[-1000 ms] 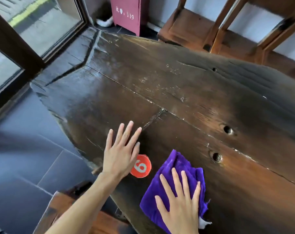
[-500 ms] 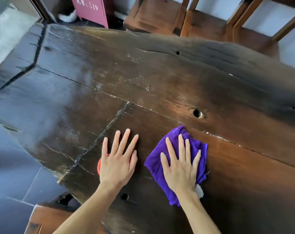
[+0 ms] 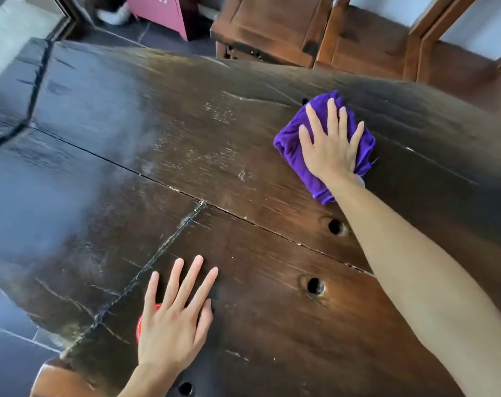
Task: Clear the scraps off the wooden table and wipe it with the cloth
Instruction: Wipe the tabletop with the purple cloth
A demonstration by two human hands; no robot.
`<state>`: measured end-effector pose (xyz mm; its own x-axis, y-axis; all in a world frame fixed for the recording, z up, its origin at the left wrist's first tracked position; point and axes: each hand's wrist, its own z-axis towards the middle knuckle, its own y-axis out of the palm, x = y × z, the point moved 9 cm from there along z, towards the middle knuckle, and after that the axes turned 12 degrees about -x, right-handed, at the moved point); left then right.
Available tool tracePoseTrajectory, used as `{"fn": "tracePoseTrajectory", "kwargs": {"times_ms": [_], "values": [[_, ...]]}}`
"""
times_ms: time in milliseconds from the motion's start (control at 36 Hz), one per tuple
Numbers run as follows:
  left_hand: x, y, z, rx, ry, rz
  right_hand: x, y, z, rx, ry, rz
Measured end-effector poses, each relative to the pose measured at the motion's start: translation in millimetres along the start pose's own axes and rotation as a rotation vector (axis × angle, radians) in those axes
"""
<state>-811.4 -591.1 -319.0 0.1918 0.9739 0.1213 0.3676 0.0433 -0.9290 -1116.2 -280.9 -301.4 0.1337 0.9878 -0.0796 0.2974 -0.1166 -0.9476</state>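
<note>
A dark, worn wooden table [image 3: 215,138] with cracks and several round holes fills the view. My right hand [image 3: 331,141] lies flat with fingers spread on a crumpled purple cloth [image 3: 289,144], pressing it to the table near the far edge. My left hand [image 3: 172,319] rests flat on the near part of the table, fingers apart, holding nothing. It covers most of a red round number tag [image 3: 140,326], of which only the left rim shows. No scraps are visible on the table.
Wooden chairs [image 3: 272,27] stand beyond the far edge. A pink-red cabinet [image 3: 163,12] sits on the dark tiled floor [image 3: 8,353] at the back left, beside a window. Another wooden seat [image 3: 60,379] shows at the near left corner.
My right hand has slid the purple cloth from the near middle of the table away to the far right. My left hand stays flat over the red tag.
</note>
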Motion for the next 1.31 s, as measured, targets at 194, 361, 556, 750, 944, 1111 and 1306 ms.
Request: {"fn": "tracePoseTrajectory", "kwargs": {"times_ms": [194,361,556,750,944,1111,1306], "values": [[-2.1,0.1,-0.2,-0.018,-0.013,0.009,17.5,-25.6,57.5,-0.032,-0.005,-0.021],[-2.7,1.2,-1.0,-0.024,-0.013,0.019,39.9,-20.7,30.2,-0.024,0.010,-0.013],[0.2,0.1,-0.5,-0.061,-0.016,0.028,95.6,16.9,-86.4,-0.012,0.126,0.052],[2.7,-3.6,-1.8,-0.083,-0.024,0.018,100.1,66.2,-218.7,-0.047,0.217,0.039],[1.4,-2.7,-3.8,-0.069,-0.026,-0.023,78.9,115.4,-354.0,-0.075,0.344,0.049],[2.4,-3.0,-4.7,-0.065,0.005,-0.037,54.2,151.7,-455.8,-0.087,0.525,0.151],[4.7,-4.3,-4.2,-0.147,0.030,-0.121,10.9,181.6,-554.1,-0.124,0.782,0.360]]}}
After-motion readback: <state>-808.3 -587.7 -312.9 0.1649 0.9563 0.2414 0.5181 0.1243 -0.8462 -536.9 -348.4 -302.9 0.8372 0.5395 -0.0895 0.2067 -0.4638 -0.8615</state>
